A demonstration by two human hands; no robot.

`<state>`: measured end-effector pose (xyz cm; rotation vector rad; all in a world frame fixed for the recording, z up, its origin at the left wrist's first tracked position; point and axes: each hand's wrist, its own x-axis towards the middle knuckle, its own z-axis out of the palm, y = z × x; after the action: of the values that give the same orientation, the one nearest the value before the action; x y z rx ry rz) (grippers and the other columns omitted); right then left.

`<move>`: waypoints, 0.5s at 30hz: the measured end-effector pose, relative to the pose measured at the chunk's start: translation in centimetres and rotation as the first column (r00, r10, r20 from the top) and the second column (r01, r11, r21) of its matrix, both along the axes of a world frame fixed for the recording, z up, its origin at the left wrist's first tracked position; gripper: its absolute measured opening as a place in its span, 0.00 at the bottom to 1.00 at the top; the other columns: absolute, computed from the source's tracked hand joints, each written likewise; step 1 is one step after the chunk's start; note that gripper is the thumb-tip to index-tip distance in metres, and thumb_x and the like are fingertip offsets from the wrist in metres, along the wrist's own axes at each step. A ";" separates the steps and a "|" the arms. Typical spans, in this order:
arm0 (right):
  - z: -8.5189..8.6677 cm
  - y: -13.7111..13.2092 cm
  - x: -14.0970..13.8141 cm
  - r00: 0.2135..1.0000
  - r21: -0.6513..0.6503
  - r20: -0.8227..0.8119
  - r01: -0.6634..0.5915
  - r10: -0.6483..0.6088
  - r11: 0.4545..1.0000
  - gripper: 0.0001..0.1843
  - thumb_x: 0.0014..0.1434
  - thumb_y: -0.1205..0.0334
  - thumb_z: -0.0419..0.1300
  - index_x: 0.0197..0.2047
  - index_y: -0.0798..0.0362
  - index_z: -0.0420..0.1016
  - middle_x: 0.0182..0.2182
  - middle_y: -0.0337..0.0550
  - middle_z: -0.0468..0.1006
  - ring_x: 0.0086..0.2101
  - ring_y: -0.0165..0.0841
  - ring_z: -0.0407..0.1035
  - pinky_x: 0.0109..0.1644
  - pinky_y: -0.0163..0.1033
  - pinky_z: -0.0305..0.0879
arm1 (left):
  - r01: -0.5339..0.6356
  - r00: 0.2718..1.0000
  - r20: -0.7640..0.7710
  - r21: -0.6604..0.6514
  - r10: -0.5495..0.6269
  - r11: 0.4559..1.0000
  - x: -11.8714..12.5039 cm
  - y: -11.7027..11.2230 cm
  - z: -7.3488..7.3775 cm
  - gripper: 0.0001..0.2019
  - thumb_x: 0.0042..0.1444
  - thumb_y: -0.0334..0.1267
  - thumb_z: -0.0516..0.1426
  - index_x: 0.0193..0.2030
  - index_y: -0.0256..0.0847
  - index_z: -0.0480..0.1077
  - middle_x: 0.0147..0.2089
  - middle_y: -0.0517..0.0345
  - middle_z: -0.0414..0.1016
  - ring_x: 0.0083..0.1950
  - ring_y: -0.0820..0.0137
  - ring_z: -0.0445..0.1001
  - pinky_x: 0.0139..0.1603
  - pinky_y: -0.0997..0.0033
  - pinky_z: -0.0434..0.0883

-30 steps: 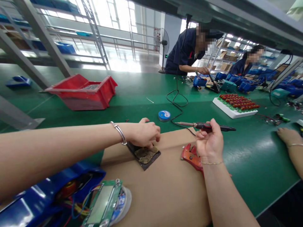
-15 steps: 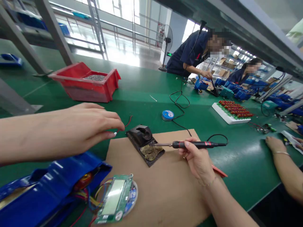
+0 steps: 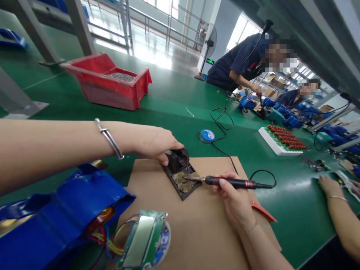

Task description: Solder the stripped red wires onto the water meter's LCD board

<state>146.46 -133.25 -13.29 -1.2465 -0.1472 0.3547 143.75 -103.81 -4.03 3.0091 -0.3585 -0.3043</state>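
My right hand [image 3: 232, 198] grips a black soldering iron [image 3: 233, 182] and lays its tip on the sponge of a black iron stand [image 3: 181, 176]. My left hand [image 3: 154, 144], a bracelet on its wrist, curls its fingers over the stand's left back corner and holds it. The stand sits on a brown cardboard sheet [image 3: 197, 225]. In front of me lie a blue pack [image 3: 62, 213] with coloured wires and a green circuit board [image 3: 142, 242].
A red bin [image 3: 109, 80] of small parts stands at the back left. A blue solder spool [image 3: 207, 135] and the iron's black cable lie beyond the cardboard. A white tray [image 3: 278, 139] of red parts is at right. Two people work at the far side; another person's hand [image 3: 329, 183] rests at right.
My left hand came back from the left and took hold of the stand. The iron's tip moved onto the sponge. The camera tilted and shifted slightly.
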 end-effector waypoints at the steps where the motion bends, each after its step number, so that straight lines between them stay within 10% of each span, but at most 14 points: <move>1: -0.1 -0.2 0.0 1.000 -0.015 0.005 -0.012 0.012 1.000 0.16 0.46 0.59 0.77 0.35 0.52 0.76 0.32 0.40 0.84 0.26 0.27 0.76 0.36 0.33 0.74 | 0.008 0.999 -0.039 0.012 -0.008 1.000 0.2 0.0 0.0 0.23 0.48 0.37 0.70 0.54 0.52 0.78 0.44 0.55 0.84 0.41 0.62 0.79 0.44 0.71 0.69; 15: 1.5 -5.5 1.0 0.797 -0.463 0.335 -0.325 0.502 0.825 0.06 0.58 0.64 0.70 0.38 0.41 0.85 0.51 0.43 0.83 0.53 0.37 0.76 0.63 0.47 0.68 | 0.004 0.987 -0.159 0.168 0.023 0.986 0.6 -2.6 2.1 0.16 0.54 0.40 0.68 0.50 0.45 0.81 0.35 0.52 0.81 0.35 0.61 0.77 0.30 0.69 0.60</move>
<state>147.49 -138.72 -11.83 -1.6777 -0.8009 0.4962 144.39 -106.41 -1.91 3.1197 -0.3184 -0.6008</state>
